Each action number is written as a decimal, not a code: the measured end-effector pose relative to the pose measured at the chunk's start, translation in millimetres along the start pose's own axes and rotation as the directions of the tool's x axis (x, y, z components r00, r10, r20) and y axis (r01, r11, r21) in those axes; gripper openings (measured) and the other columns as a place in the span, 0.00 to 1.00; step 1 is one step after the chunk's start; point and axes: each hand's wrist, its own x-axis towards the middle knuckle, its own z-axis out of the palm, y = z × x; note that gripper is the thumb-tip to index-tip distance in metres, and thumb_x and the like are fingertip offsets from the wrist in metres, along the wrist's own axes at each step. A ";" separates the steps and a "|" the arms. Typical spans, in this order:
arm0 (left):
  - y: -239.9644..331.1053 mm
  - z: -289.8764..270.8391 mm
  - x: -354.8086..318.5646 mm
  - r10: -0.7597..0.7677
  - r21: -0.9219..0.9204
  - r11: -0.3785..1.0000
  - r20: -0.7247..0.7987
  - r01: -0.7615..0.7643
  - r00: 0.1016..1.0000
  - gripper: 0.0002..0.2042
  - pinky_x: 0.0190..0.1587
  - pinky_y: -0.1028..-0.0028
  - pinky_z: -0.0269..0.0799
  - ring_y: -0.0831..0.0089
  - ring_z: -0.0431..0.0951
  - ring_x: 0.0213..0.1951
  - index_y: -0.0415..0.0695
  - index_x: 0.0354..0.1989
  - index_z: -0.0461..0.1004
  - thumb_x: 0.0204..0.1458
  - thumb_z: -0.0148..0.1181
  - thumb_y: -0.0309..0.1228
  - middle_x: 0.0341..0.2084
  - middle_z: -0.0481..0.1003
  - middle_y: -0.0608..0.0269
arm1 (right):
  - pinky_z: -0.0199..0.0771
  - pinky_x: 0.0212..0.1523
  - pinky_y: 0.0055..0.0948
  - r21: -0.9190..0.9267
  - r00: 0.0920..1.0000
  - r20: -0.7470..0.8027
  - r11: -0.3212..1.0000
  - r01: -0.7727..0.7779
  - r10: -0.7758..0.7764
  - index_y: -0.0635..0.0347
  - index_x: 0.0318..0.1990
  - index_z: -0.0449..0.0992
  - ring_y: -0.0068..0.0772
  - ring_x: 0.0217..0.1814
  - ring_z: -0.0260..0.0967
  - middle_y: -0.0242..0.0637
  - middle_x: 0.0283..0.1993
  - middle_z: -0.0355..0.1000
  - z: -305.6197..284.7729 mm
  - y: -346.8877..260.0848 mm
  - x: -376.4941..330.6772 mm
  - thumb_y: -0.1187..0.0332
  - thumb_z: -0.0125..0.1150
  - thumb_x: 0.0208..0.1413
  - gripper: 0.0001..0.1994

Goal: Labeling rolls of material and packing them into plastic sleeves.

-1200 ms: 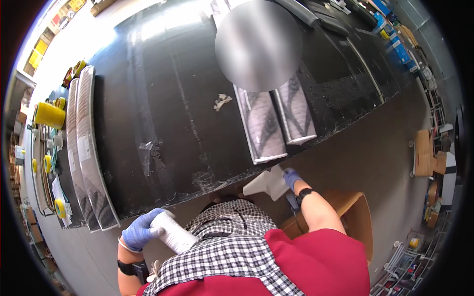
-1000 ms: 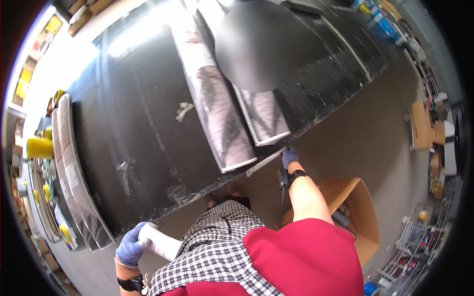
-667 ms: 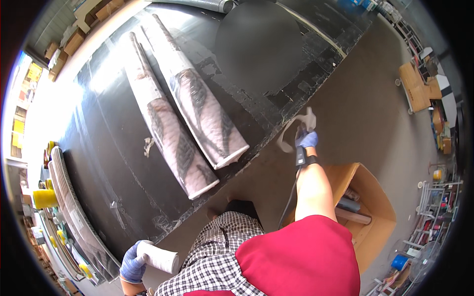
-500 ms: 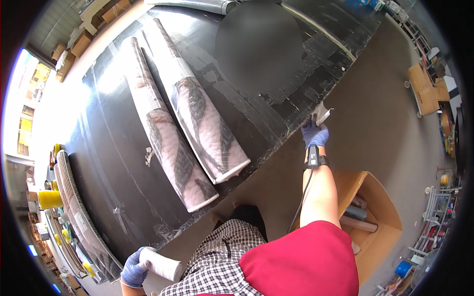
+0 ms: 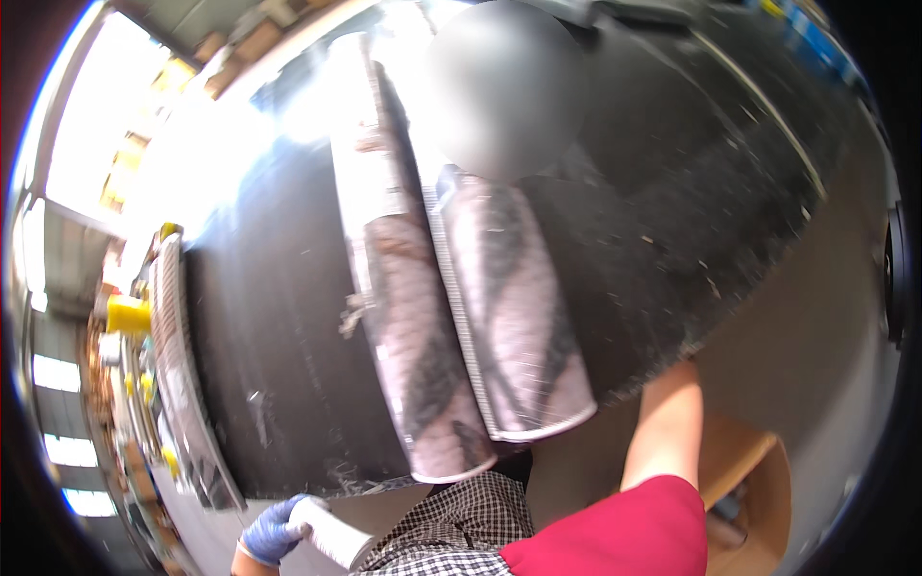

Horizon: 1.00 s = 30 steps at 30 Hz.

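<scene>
At the lower left my left hand (image 5: pixel 272 530), in a blue glove, is closed around a white roll (image 5: pixel 336 538) just off the black table's near edge. My right forearm reaches up to the table edge at the lower right. The hand itself is out of sight there, seemingly below the edge. On the black table (image 5: pixel 279 317) two long rolled rugs (image 5: pixel 423 346) (image 5: pixel 523 326), pinkish with dark grey patterning and wrapped in clear film, lie side by side, their near ends toward me.
An open cardboard box (image 5: pixel 759 470) with several rolls inside stands on the floor at the lower right. Along the table's left side lies another wrapped roll (image 5: pixel 182 374), with yellow rolls (image 5: pixel 130 314) beyond it. A blurred round patch hides part of the table's far side.
The view has swung, so the rugs appear further right. My right hand, earlier holding a small whitish piece at the table edge, has dropped from sight. My left hand still grips the white roll.
</scene>
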 end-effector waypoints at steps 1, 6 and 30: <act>0.0 -0.5 5.7 0.006 0.046 0.999 -0.001 -0.006 1.000 0.26 0.59 0.70 0.66 0.70 0.73 0.53 0.34 0.56 0.71 0.52 0.70 0.35 0.48 0.76 0.60 | 0.68 0.60 0.36 -0.097 0.997 0.076 0.995 0.007 0.001 0.52 0.54 0.76 0.40 0.57 0.70 0.37 0.53 0.75 1.8 8.5 1.6 0.60 0.46 0.63 0.18; 1.0 -27.6 -13.5 0.039 -0.011 0.999 0.019 -0.039 0.999 0.24 0.59 0.73 0.66 0.74 0.72 0.53 0.37 0.57 0.71 0.54 0.67 0.34 0.48 0.76 0.64 | 0.70 0.61 0.36 -0.562 0.889 0.456 0.785 0.261 0.031 0.52 0.54 0.77 0.42 0.57 0.71 0.39 0.54 0.76 2.9 -41.9 118.5 0.62 0.49 0.63 0.16; -249.8 -434.3 -292.8 0.834 0.798 0.478 -0.280 -0.367 0.476 0.23 0.45 0.70 0.77 0.65 0.80 0.43 0.44 0.38 0.84 0.33 0.79 0.42 0.42 0.79 0.59 | 0.74 0.51 0.44 0.311 -0.309 0.950 0.241 0.919 -0.049 0.53 0.46 0.75 0.51 0.54 0.70 0.45 0.55 0.70 1038.0 -190.5 -221.1 0.64 0.69 0.46 0.18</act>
